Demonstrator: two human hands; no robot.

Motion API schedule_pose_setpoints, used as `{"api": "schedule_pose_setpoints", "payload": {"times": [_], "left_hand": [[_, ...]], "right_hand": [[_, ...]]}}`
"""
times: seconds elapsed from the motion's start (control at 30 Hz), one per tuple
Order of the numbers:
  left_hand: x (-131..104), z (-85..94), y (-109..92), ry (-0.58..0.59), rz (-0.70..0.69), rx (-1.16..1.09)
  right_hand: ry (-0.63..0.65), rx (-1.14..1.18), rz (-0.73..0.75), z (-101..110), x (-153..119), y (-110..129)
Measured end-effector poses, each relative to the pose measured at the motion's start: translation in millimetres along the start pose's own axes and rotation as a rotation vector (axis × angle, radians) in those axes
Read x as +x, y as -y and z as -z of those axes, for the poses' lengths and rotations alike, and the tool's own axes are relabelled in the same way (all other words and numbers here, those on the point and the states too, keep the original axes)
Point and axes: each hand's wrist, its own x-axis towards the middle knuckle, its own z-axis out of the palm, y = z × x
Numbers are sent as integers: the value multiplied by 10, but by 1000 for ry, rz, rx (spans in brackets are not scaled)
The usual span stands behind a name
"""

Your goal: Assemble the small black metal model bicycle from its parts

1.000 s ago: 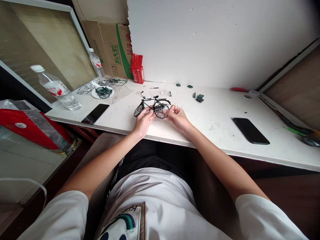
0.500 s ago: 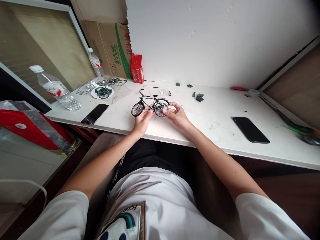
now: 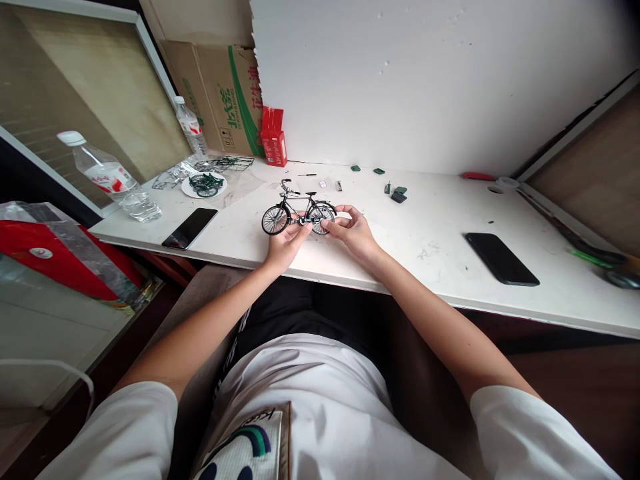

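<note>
Both hands — left [image 3: 284,241], right [image 3: 353,233] — grip the upright model bike [image 3: 299,210] in closed fingers above the bench [image 3: 430,247].

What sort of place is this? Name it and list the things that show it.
Probably a makeshift hobby bench for building small models. Both hands, left hand and right hand, hold a model bicycle over a scuffed white table. Green parts frames and a plate of parts lie nearby.
</note>
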Motion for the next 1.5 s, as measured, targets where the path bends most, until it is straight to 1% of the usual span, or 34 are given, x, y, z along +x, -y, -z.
{"api": "schedule_pose_setpoints", "payload": {"times": [0.17,0.23,0.43,0.63,0.77,0.87,1.07,1.2,1.37,1.5], "left_hand": [[34,-1,17,-15,35,16],[46,10,31,-14,36,21],[45,32,29,-10,31,63],[32,12,4,-16,18,46],[28,4,-4,-11,49,38],[32,6,-10,-9,73,26],[19,2,-34,1,73,27],[-4,-17,-66,7,65,13],[4,-31,-44,-29,125,-25],[13,-42,-20,-48,186,-77]], "right_hand": [[7,-29,96,-9,-2,7],[19,-36,110,-6,1,2],[32,-42,100,5,11,-23],[59,-44,71,10,9,-20],[73,-56,43,12,17,-5],[108,-84,51,19,24,-8],[120,-57,38,37,32,-13],[130,-48,67,42,39,-18],[128,-52,117,46,48,-47],[76,-82,163,35,47,-53]]}}
